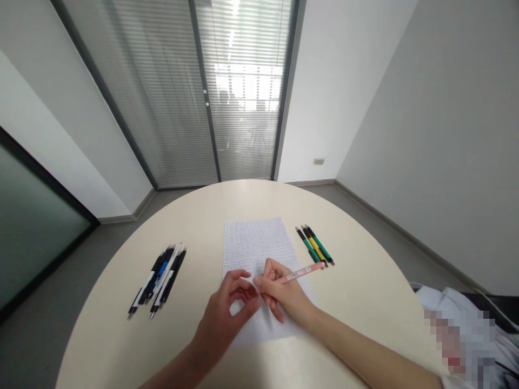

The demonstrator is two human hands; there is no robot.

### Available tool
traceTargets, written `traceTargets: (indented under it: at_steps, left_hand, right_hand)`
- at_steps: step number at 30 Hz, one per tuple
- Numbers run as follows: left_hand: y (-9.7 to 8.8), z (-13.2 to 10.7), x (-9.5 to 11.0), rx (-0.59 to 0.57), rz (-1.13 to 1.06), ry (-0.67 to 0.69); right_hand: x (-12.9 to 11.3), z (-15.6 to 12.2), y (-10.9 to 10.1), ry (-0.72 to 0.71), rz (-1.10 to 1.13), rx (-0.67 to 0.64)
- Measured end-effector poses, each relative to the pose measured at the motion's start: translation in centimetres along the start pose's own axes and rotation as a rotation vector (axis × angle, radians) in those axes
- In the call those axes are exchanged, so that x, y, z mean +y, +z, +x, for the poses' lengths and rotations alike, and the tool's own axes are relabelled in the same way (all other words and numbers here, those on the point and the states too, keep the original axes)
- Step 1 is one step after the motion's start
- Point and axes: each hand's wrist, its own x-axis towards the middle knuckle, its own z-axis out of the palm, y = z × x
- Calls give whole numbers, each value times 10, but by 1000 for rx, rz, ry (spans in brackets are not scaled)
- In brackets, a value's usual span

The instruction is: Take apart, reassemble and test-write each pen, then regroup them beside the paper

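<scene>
My right hand (pixel 279 292) is closed round a pink pen (pixel 305 272), its barrel pointing up and right, its tip end hidden between my hands. My left hand (pixel 231 308) meets it from the left with fingers curled and pinched at the pen's tip; what they pinch is too small to name. Both hands hover over a white sheet of paper (pixel 255 243) covered with handwriting, lying in the middle of a round cream table (pixel 365 281).
A bundle of several black, white and blue pens (pixel 160 278) lies left of the sheet. Three pens, green and yellow with black ends (pixel 315 246), lie at its right. White fabric (pixel 458 308) is at the table's right edge. Glass doors with blinds stand behind.
</scene>
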Motion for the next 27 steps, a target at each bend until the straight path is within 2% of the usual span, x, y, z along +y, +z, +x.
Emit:
traceTargets:
  at_steps: [2,5,10,12,17,27]
  left_hand:
    - [-2,0,1,-7,-21,12]
    - [-6,0,5,16,-7,0]
    - [-10,5,14,194,-212,-109]
    - [-10,9,14,222,-280,-141]
    - [-8,13,7,258,-400,-242]
    - [-6,15,6,286,-480,-323]
  right_hand:
    - [0,-8,11,19,146,-51]
    - [-4,-14,19,45,308,-20]
    - [-17,-24,7,81,746,125]
    - [-19,-27,-1,105,849,171]
    - [-14,-24,-11,118,925,150]
    - [-14,-26,-9,62,1079,94]
